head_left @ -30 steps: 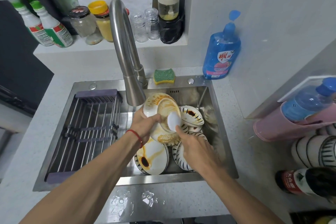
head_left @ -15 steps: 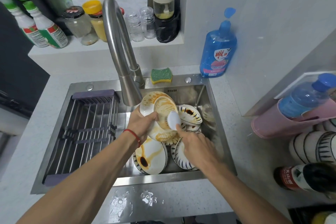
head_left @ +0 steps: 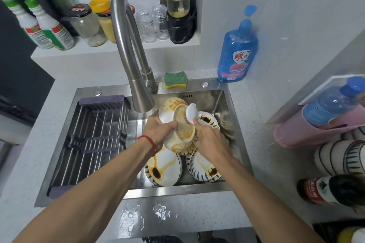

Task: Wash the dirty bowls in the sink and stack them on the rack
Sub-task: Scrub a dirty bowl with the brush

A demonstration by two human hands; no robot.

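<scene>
Gripping the stained bowl point(head_left: 178, 124) in the left hand point(head_left: 158, 129), tilting it under the faucet point(head_left: 136, 77) so the right hand point(head_left: 209, 140), pinching a white sponge point(head_left: 191, 113), reaches its underside.

A white bowl point(head_left: 178, 126), smeared orange-brown, is held tilted, underside up, over the sink point(head_left: 230, 104). Below lie more stained bowls point(head_left: 165, 167), blue-striped outside. The wire rack point(head_left: 92, 138) spans the sink's left side.
</scene>
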